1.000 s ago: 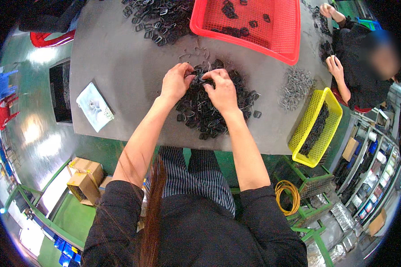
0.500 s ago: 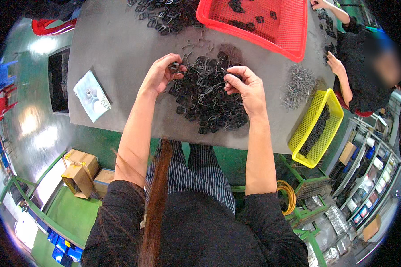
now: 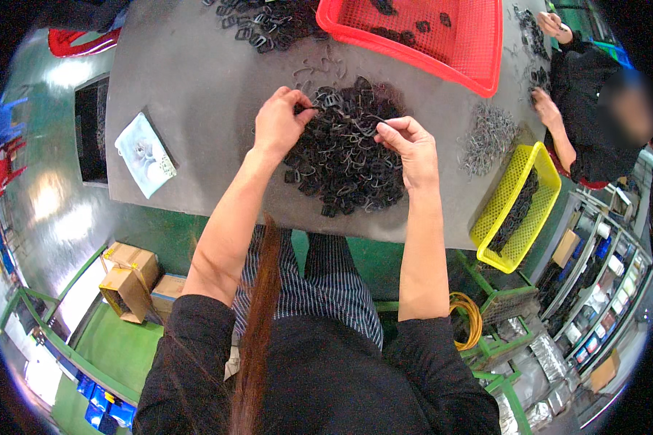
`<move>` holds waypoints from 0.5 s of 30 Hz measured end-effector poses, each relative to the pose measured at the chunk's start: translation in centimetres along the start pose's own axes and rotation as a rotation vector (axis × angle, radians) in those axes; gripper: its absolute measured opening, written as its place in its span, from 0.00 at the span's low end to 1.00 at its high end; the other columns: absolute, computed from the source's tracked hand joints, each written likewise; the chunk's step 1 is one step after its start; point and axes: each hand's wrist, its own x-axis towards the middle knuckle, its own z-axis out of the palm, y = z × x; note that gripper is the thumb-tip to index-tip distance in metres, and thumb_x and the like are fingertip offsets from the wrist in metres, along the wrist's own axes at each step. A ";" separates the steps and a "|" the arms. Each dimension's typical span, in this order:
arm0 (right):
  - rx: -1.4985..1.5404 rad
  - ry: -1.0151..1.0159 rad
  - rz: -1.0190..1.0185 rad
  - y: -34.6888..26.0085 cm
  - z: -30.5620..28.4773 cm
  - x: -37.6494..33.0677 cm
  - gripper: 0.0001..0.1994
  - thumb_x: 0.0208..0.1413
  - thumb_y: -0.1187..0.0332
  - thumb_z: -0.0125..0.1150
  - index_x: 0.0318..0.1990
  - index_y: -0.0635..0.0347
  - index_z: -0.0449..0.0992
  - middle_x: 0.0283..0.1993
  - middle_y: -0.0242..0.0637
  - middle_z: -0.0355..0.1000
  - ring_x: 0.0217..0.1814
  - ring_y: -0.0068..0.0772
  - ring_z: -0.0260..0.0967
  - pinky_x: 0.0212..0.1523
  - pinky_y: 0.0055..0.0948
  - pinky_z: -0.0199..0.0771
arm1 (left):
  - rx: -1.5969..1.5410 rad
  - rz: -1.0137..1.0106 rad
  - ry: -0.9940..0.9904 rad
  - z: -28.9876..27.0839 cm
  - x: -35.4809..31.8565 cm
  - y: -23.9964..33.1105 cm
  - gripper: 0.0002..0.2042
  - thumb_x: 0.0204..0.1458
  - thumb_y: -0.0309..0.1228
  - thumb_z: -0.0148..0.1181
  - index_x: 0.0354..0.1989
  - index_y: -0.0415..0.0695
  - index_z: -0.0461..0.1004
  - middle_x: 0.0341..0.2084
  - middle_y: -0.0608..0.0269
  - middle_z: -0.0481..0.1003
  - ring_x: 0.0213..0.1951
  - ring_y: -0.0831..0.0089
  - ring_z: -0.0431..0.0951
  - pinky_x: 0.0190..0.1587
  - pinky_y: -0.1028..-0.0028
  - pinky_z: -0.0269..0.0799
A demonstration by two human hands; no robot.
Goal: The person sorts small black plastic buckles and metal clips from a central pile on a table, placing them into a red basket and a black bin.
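A heap of small black plastic buckles (image 3: 345,156) lies on the grey table (image 3: 196,87) in front of me. My left hand (image 3: 279,119) rests on the heap's left top edge, its fingers pinching a black buckle (image 3: 308,109). My right hand (image 3: 410,145) is over the heap's right side and pinches a thin black piece (image 3: 377,119) between thumb and forefinger. The two hands are apart, with the heap between them.
A red mesh basket (image 3: 442,51) stands at the far edge, more black buckles (image 3: 265,22) left of it. Silvery wire pieces (image 3: 490,138) lie right of the heap. A yellow basket (image 3: 519,203) hangs off the table's right edge. A white packet (image 3: 145,152) lies left. Another person (image 3: 595,109) works at the far right.
My hands were together over the heap's top a second ago; they have drawn apart, the left going left, the right going right with a piece in it.
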 end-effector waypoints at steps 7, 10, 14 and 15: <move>-0.674 0.263 -0.015 3.6 -1.5 1.4 0.11 0.42 0.67 0.66 0.32 0.64 0.76 0.25 0.36 0.75 0.28 0.25 0.72 0.30 0.24 0.69 | 0.009 -0.124 -0.135 -2.1 -0.9 -1.8 0.13 0.46 0.38 0.60 0.28 0.39 0.74 0.27 0.62 0.75 0.33 0.74 0.74 0.38 0.76 0.68; -0.318 0.253 0.049 3.1 -2.4 1.3 0.10 0.45 0.66 0.63 0.35 0.61 0.76 0.29 0.34 0.74 0.30 0.26 0.72 0.29 0.25 0.70 | -0.735 -0.369 -0.404 -4.8 -0.5 -2.3 0.12 0.47 0.37 0.59 0.28 0.39 0.71 0.25 0.63 0.74 0.31 0.76 0.74 0.34 0.77 0.67; 0.357 0.114 0.242 2.1 -3.5 0.8 0.12 0.48 0.65 0.61 0.40 0.58 0.73 0.32 0.31 0.71 0.31 0.25 0.69 0.27 0.24 0.70 | -1.403 -0.236 -0.480 -5.7 -1.2 -1.9 0.08 0.52 0.35 0.53 0.34 0.43 0.67 0.28 0.61 0.73 0.30 0.72 0.74 0.24 0.79 0.69; 0.287 0.125 0.237 2.0 -3.3 1.5 0.13 0.48 0.64 0.61 0.40 0.58 0.73 0.31 0.31 0.71 0.31 0.25 0.69 0.27 0.24 0.70 | -1.473 -0.274 -0.468 -5.5 -0.8 -1.7 0.07 0.53 0.33 0.51 0.35 0.44 0.66 0.28 0.62 0.72 0.29 0.72 0.74 0.20 0.78 0.69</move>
